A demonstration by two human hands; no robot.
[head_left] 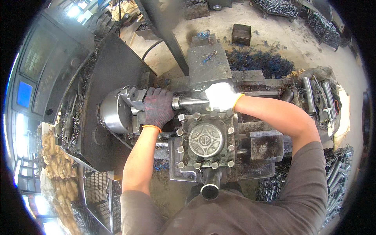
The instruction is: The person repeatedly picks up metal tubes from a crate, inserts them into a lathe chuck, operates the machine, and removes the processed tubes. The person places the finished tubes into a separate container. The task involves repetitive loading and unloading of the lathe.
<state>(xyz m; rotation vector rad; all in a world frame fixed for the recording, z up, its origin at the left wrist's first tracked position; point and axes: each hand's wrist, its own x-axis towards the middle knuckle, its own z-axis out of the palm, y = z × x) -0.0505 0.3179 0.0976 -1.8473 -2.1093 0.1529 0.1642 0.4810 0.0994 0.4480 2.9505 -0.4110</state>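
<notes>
My left hand (158, 107), in a dark grey knit glove with an orange cuff, is closed just right of the lathe chuck (116, 111). Its fingers curl over and hide whatever lies beneath them. A shiny metal shaft (194, 101) with a ringed collar at its left end runs sideways beside that glove. In a white glove, overexposed in the picture, my right hand (222, 97) closes around the shaft's right part. Below the shaft sits the square tool post (205, 140), with a round embossed cap and several square-headed bolts. A dark-mouthed tube (210, 191) projects from it toward me.
Left of the chuck stands a dark guard panel (113, 70) and a control cabinet with a blue screen (25, 94). Blue metal swarf (256, 62) heaps behind the lathe. Tools (328, 100) lie at the right end. A wire basket of metal tubes (337, 172) stands at lower right.
</notes>
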